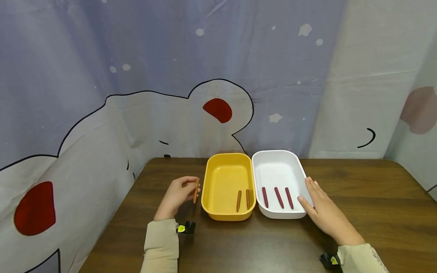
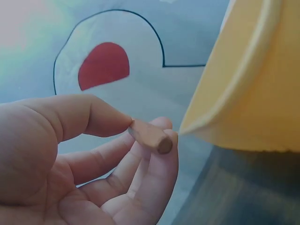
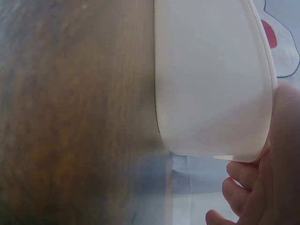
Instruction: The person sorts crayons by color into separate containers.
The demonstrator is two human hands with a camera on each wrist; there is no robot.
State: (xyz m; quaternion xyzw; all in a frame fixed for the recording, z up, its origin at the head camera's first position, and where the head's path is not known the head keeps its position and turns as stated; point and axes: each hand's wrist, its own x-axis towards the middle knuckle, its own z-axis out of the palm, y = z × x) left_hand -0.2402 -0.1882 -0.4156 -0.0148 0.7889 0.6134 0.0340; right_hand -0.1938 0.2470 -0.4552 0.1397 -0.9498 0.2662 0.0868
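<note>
Between the thumb and fingertips of my left hand point(image 1: 177, 195) an orange-brown crayon point(image 1: 196, 190) is pinched, held upright just left of the yellow tray point(image 1: 204, 189). The left wrist view shows its blunt end point(image 2: 164, 145) close to the tray's side. Two similar orange-brown crayons point(image 1: 239, 201) lie inside that tray, toward the front right. Three dark red crayons point(image 1: 279, 197) lie side by side in the white tray point(image 1: 278, 215). My right hand point(image 1: 324, 212) rests with straight fingers on the white tray's right rim, the thumb near its front corner.
Both trays stand side by side on a brown wooden table point(image 1: 225, 246), near its back edge. A printed curtain point(image 1: 153, 121) hangs directly behind and along the left. Black wrist cameras point(image 1: 186, 227) are worn at both cuffs.
</note>
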